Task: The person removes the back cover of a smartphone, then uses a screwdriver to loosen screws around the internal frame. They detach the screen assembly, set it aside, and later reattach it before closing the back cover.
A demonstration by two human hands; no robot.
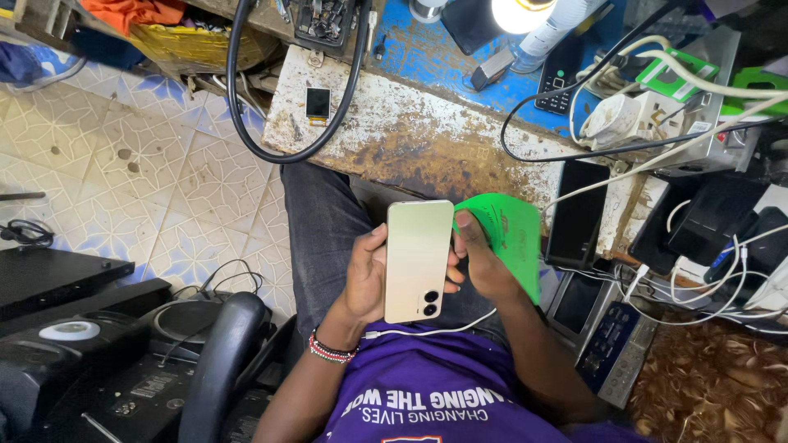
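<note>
In the head view, the left hand (365, 279) grips a pale gold phone (419, 261) by its left edge, back side up, over the person's lap. The right hand (480, 262) holds the phone's right edge together with a green card (513, 234). Just beyond them stands the stained worktop (410, 131), where a small screen part (318, 103) lies inside a loop of black cable (246, 123).

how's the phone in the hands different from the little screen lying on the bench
The phone is large, pale gold and back-up, its two camera lenses showing; the little screen is much smaller, a dark bare panel with an orange strip at its lower edge. The phone is gripped by the left hand and right hand over the lap; the little screen lies untouched on the stained bench. Both are upright rectangles.
</note>
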